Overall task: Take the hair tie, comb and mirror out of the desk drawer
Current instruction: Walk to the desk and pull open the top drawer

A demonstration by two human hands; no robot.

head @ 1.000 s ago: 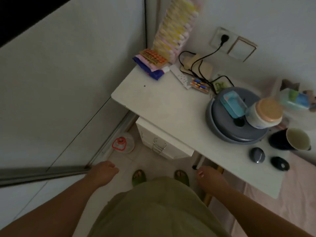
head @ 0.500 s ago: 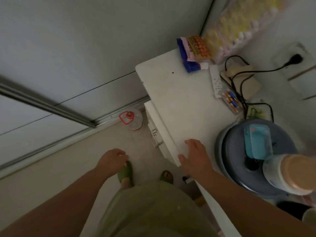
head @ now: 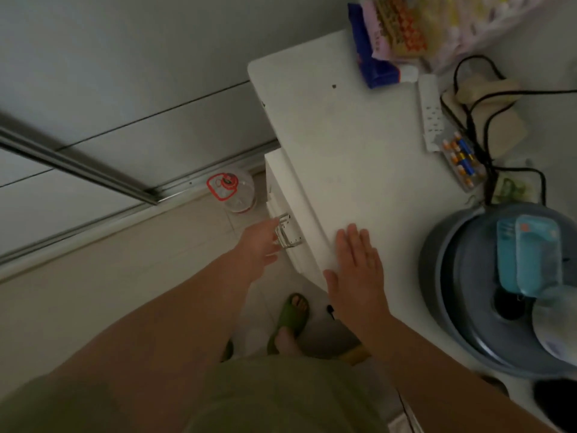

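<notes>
Drawers (head: 290,220) sit stacked under the white desk (head: 352,157), both shut, so we cannot see the hair tie, comb or mirror from here. We take the metal handle (head: 285,231) on the drawer front as our landmark. Our left hand (head: 260,242) is right at that handle, fingers reaching up to it and touching or nearly touching the bar; we cannot tell whether they have closed around it, since the fingertips are hidden behind the metal. Just to the right of the handle, up on the desk edge, our right hand (head: 356,267) lies flat and spread, palm down, holding nothing.

Left of the handle and a little farther off, a clear plastic jug (head: 232,192) with a red cap ring stands on the floor by the sliding door track (head: 103,179). Below the handle we see a green slipper (head: 292,317) on the tiled floor. Far right of the handle rests a round grey appliance (head: 487,292) with a blue container (head: 527,254) on top. Beyond the handle, toward the wall, lie a white power strip (head: 432,112), a pack of batteries (head: 463,160), black cables (head: 477,101) and blue and pink packets (head: 381,54).
</notes>
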